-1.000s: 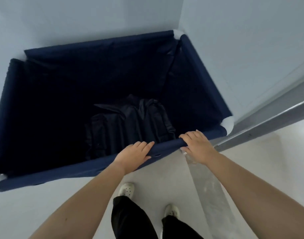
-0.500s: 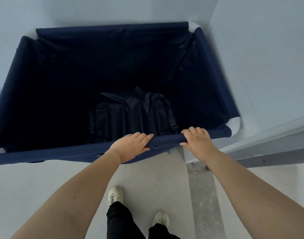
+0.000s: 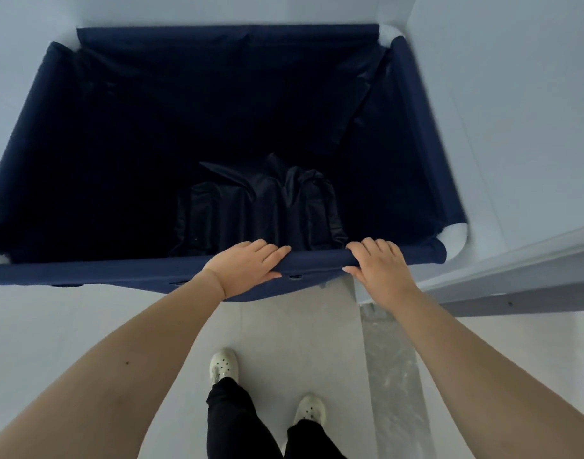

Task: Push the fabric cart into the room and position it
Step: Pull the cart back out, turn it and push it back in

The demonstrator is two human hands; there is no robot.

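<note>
A large navy fabric cart (image 3: pixel 95 270) with white corner joints fills the upper half of the head view. Its far side lies close to a pale wall. A crumpled dark bundle (image 3: pixel 260 210) lies at the bottom of the cart. My left hand (image 3: pixel 247 268) grips the near rim, fingers over the top and thumb under. My right hand (image 3: pixel 380 266) holds the same rim a little to the right, near the white front-right corner (image 3: pixel 454 238).
A pale wall (image 3: pixel 515 111) runs along the cart's right side. A grey door frame or rail (image 3: pixel 522 279) juts in from the right just behind that corner. A metal threshold strip (image 3: pixel 393 376) crosses the light floor by my white shoes (image 3: pixel 224 364).
The cart has swung counter-clockwise so its near rim now lies level across the view, and it has rolled further in along the right wall. Both hands kept their hold.
</note>
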